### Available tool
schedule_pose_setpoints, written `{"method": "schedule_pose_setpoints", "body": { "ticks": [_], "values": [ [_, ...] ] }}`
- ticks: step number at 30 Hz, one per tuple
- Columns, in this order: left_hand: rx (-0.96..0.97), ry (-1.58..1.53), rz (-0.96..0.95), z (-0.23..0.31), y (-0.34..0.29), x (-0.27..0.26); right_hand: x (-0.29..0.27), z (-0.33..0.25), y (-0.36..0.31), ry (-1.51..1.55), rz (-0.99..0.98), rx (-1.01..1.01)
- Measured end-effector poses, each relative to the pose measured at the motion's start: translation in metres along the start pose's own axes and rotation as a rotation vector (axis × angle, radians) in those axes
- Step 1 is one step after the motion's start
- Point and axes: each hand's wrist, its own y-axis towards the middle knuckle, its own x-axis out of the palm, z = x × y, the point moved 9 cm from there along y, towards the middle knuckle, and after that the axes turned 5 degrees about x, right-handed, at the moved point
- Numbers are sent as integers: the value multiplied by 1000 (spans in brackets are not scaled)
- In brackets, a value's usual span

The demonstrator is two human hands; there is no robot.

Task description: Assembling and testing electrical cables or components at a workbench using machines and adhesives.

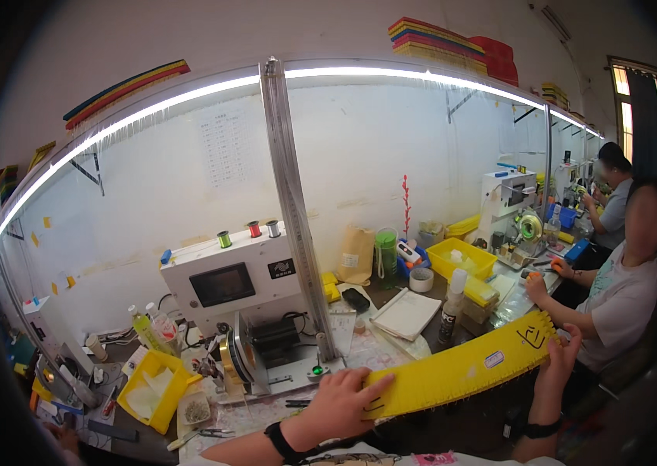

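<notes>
A long yellow strip board [452, 374] spans the space between my two hands, tilted up toward the right. Its long edges are notched, and a small pale label and dark pen marks sit on its face. My left hand [342, 401] grips the left end, fingers lying over the face. At the right end, my right hand [563, 361] has its fingers closed on the edge. Behind the board stands a white bench machine [239, 276] with a dark screen and a round metal wheel. Tweezers [216, 432] lie on the bench left of my left forearm.
To the left are a yellow tray [148, 415] and a small dish [195, 409] of tiny parts. Beyond the board stand a spray bottle [450, 312], a notebook [407, 314] and a yellow bin [459, 262]. A metal post [291, 186] rises mid-bench. Co-workers [615, 295] sit at right.
</notes>
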Motion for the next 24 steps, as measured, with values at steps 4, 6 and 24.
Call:
{"method": "schedule_pose_setpoints", "body": {
  "ticks": [4, 6, 24],
  "values": [
    [35, 92, 217, 8, -6, -70, 41, -78, -38, 470, -50, -103],
    [24, 216, 339, 6, -14, -113, 40, -75, -35, 447, -195, -56],
    [-322, 1197, 514, 26, -131, -436, -46, -96, 57, -267, -467, -352]
  ]
}}
